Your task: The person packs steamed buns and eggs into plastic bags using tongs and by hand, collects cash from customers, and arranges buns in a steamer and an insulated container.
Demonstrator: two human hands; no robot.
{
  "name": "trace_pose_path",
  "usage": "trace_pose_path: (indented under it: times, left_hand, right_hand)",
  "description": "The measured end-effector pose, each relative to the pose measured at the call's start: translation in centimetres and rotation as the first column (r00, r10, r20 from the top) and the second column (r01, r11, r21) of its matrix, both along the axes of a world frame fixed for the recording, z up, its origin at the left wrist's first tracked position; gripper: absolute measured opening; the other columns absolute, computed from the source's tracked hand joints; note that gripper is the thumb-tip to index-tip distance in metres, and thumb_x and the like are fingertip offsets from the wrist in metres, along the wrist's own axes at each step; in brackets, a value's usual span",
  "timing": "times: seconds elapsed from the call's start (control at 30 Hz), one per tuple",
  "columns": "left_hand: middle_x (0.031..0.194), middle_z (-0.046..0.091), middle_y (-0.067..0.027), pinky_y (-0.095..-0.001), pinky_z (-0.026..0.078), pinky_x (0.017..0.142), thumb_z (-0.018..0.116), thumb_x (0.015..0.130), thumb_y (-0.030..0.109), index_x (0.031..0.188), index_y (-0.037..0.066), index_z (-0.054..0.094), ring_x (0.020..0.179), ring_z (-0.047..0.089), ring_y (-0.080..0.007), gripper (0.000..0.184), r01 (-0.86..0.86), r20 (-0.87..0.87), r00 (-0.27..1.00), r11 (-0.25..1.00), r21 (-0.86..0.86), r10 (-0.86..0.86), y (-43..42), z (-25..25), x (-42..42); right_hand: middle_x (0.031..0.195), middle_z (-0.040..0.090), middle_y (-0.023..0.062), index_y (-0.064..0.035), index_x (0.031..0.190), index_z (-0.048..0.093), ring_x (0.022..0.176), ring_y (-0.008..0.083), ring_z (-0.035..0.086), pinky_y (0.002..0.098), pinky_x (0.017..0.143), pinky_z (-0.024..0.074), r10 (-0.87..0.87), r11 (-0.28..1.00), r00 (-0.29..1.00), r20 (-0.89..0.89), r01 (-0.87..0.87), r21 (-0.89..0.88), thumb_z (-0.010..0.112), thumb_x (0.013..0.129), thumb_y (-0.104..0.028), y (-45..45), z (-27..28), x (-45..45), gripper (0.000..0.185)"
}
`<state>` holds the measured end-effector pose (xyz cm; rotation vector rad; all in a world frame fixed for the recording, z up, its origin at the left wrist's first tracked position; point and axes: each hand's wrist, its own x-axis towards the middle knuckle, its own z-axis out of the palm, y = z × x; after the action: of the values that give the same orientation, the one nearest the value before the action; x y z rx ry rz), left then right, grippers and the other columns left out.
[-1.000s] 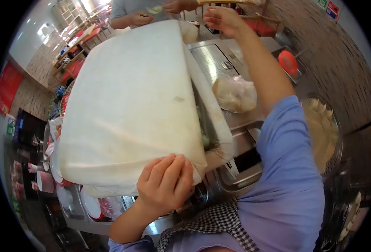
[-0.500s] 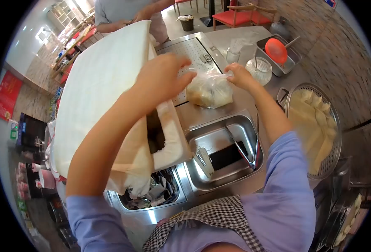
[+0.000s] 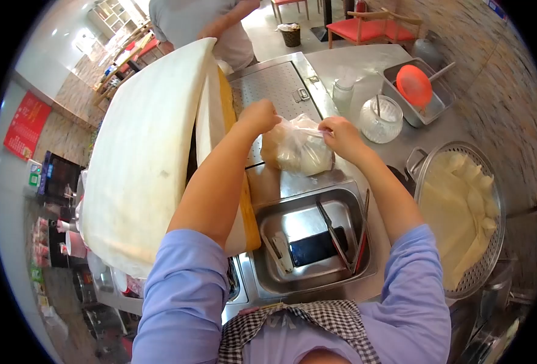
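A clear plastic bag (image 3: pixel 305 151) with pale, rounded food inside rests on the steel counter, just beyond the sunken pan. My left hand (image 3: pixel 260 116) pinches the bag's top at its left side. On the other side, my right hand (image 3: pixel 342 136) grips the bag's gathered top between thumb and fingers. The plastic is stretched between both hands. Left of my left forearm stands a large box draped in white cloth (image 3: pixel 147 151), with a yellow edge showing. What the box holds is hidden.
The steel pan (image 3: pixel 268 215) in front of me holds tongs (image 3: pixel 335 236) and a dark phone-like slab (image 3: pixel 317 247). To the right are a glass jar (image 3: pixel 382 121), a red strainer (image 3: pixel 414 85) and a perforated tray (image 3: pixel 498 242) with cloth. Another person (image 3: pixel 204 30) stands across the counter.
My left hand has come down from above the bag and now grips its top. The white-draped cover sits lower over the box's opening, and the scrap-filled bin is mostly hidden by my sleeve.
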<state>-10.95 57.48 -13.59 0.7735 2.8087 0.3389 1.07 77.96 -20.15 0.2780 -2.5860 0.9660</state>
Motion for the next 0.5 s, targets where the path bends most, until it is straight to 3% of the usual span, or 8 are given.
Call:
trace_pose_path:
  times: [0.07, 0.17, 0.27, 0.33, 0.4, 0.5]
  left_hand:
    - [0.085, 0.068, -0.0176, -0.0396, 0.051, 0.073, 0.064, 0.075, 0.021, 0.087, 0.003, 0.071, 0.082, 0.066, -0.032, 0.022, -0.1, 0.094, 0.992, 0.984, 0.145, 0.087, -0.1, 0.2, -0.3]
    - [0.082, 0.068, -0.0171, -0.0388, 0.05, 0.07, 0.062, 0.075, 0.022, 0.085, 0.003, 0.071, 0.078, 0.066, -0.0309, 0.024, -0.188, 0.126, 0.978, 0.962, 0.199, 0.165, -0.1, -0.7, -1.5]
    - [0.076, 0.067, -0.0154, -0.0366, 0.049, 0.065, 0.061, 0.075, 0.022, 0.08, 0.001, 0.07, 0.071, 0.064, -0.0284, 0.024, -0.294, 0.253, 0.943, 0.898, 0.328, 0.216, -0.2, -1.9, -2.8]
    - [0.073, 0.066, -0.0121, -0.0345, 0.047, 0.063, 0.061, 0.076, 0.021, 0.077, 0.002, 0.069, 0.068, 0.061, -0.0241, 0.021, -0.307, 0.372, 0.913, 0.881, 0.362, 0.165, 0.3, -1.6, -2.1]
    - [0.071, 0.063, -0.0077, -0.0313, 0.045, 0.063, 0.059, 0.08, 0.022, 0.076, 0.003, 0.067, 0.066, 0.058, -0.0187, 0.021, -0.347, 0.499, 0.861, 0.831, 0.435, 0.098, 1.2, -0.6, -0.6]
    - [0.073, 0.061, -0.002, -0.027, 0.043, 0.067, 0.054, 0.088, 0.025, 0.079, 0.005, 0.064, 0.069, 0.055, -0.0116, 0.024, -0.408, 0.63, 0.776, 0.733, 0.545, -0.037, 2.0, 1.8, 1.3]
  right_hand:
    - [0.086, 0.062, 0.013, -0.006, 0.087, 0.063, 0.087, 0.0334, 0.059, 0.0417, 0.079, 0.046, -0.016, 1.0, 0.998, -0.059, 0.016, -0.01, 0.06, 0.075, -0.009, -0.1, 0.7, 0.1, 0.012]
    - [0.087, 0.062, 0.0112, -0.0069, 0.081, 0.062, 0.087, 0.0323, 0.058, 0.0423, 0.079, 0.0455, 0.07, 0.997, 0.985, -0.159, -0.065, 0.035, 0.059, 0.076, -0.011, -1.6, 2.5, 0.7, 0.007]
    - [0.078, 0.059, 0.0108, -0.0059, 0.078, 0.06, 0.082, 0.0303, 0.057, 0.0399, 0.074, 0.0449, 0.367, 0.872, 0.924, -0.102, -0.304, 0.383, 0.06, 0.075, -0.01, -3.7, -0.7, 1.3, 0.005]
    - [0.083, 0.061, 0.0105, -0.0068, 0.079, 0.061, 0.084, 0.0304, 0.058, 0.0412, 0.077, 0.0451, 0.46, 0.811, 0.888, 0.021, -0.43, 0.398, 0.056, 0.077, -0.013, -4.5, 0.3, 2.3, 0.008]
    - [0.087, 0.062, 0.0109, -0.0064, 0.082, 0.06, 0.084, 0.0312, 0.059, 0.0428, 0.078, 0.046, 0.512, 0.78, 0.854, 0.09, -0.506, 0.369, 0.054, 0.077, -0.011, -4.8, 2.2, 2.1, 0.009]
    - [0.087, 0.062, 0.0115, -0.0052, 0.086, 0.059, 0.084, 0.0315, 0.059, 0.0419, 0.077, 0.047, 0.307, 0.952, 0.936, -0.175, -0.298, 0.077, 0.053, 0.076, -0.008, -4.0, 4.6, -0.3, 0.011]
